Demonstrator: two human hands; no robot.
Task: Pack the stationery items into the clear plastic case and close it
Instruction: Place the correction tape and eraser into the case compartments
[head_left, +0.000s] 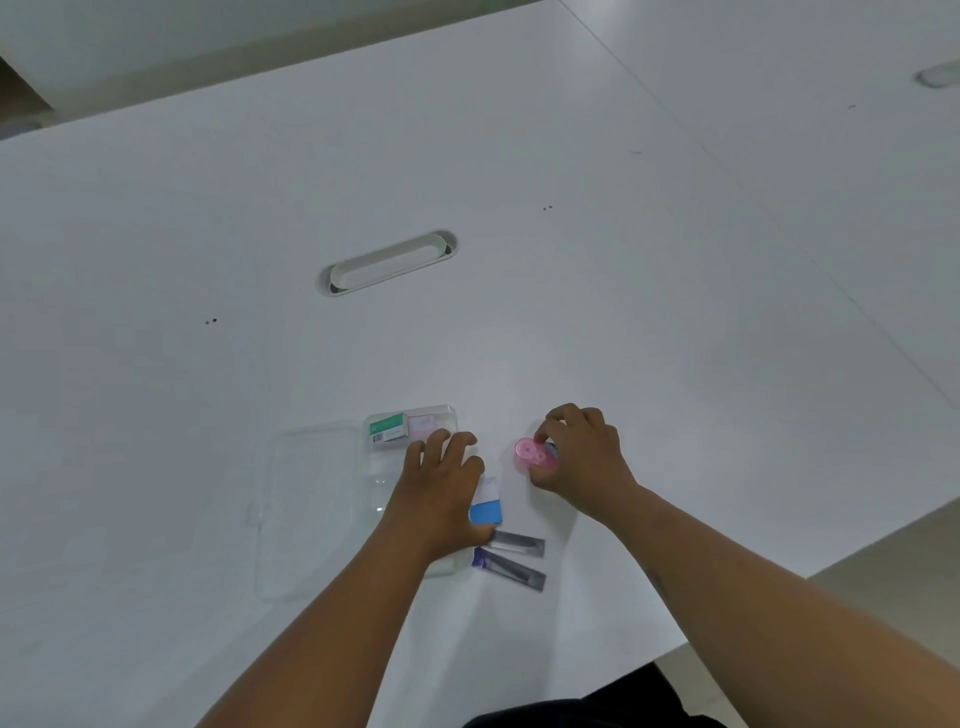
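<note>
- The right hand (582, 457) pinches a small round pink translucent correction-tape dispenser (532, 455) between thumb and fingertips, at or just above the white table (623, 312); whether it touches the surface I cannot tell.
- The left hand (441, 486) lies with fingers spread and relaxed over the right part of the clear plastic case (415, 457), grasping nothing that I can make out; it seems to steady the tray.
- Just beside the left hand's thumb side, a white eraser in a blue sleeve (487, 506) lies at the case's right edge; whether it is inside or on the table I cannot tell.
- The case stands open, its clear hinged lid (306, 509) folded flat to the left of the tray.
- At the far end of the tray sit a green-and-white small box (388, 428) and, just beside it, a pale pink block (422, 426).
- Two slim grey tubes with dark ends (514, 558) lie on the table near the case's near right corner, outside it as far as I can judge.
- Farther off, an oval cable slot (389, 262) is set into the table.
- Step in hand, as I judge it: picking up the pink dispenser to pack it; the task looks partly done.
- The next move calls for carrying the dispenser left into the free part of the tray, which the left hand would have to clear first.
</note>
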